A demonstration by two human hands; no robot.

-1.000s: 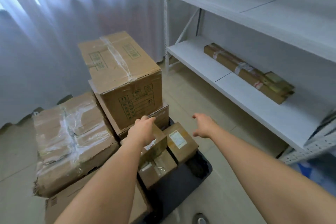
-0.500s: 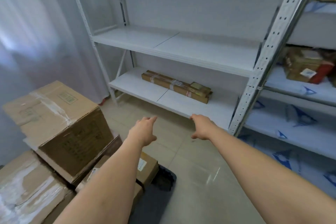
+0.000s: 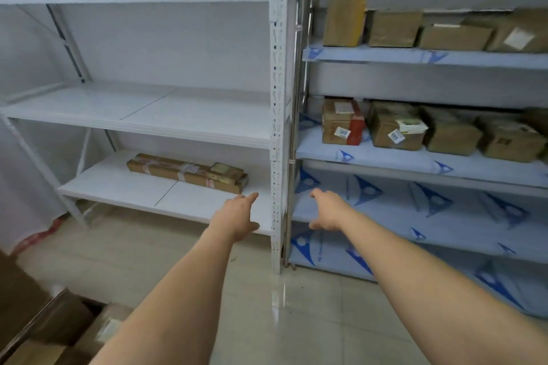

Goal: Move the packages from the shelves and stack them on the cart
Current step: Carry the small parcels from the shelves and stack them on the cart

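Both bare hands reach forward with loose, spread fingers, holding nothing: the left hand (image 3: 238, 218) before the white metal shelf unit (image 3: 277, 133), the right hand (image 3: 327, 212) before the blue-lined shelves (image 3: 415, 163). A long flat taped cardboard package (image 3: 186, 172) lies on the lowest white shelf; small brown cardboard boxes (image 3: 397, 130) line the right-hand shelves.

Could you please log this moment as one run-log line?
left hand: open, empty | right hand: open, empty | long flat package: on bottom white shelf
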